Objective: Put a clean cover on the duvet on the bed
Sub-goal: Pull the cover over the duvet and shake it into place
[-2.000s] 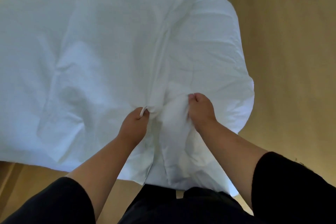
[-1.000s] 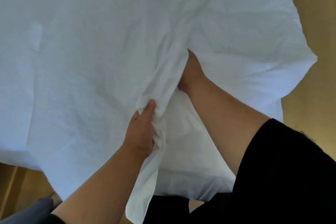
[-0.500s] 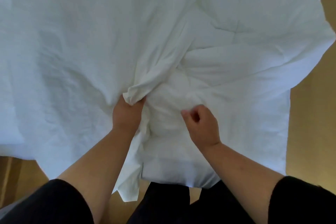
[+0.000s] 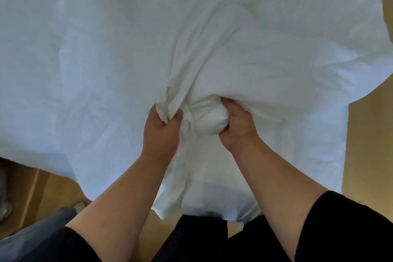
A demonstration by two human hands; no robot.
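Two hands work at the near edge of the bed: the left hand (image 4: 162, 132) pinches a fold of the white cover (image 4: 95, 66), and the right hand (image 4: 237, 126) squeezes a puffy lump of duvet (image 4: 205, 118). If either hold slips, the lump could slide out, or bunch up inside

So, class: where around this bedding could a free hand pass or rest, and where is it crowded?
Free: the smooth cover left of the left hand, and the flatter cloth right of the right hand. Crowded: the bunched duvet corner gripped between both hands, with deep folds just above.
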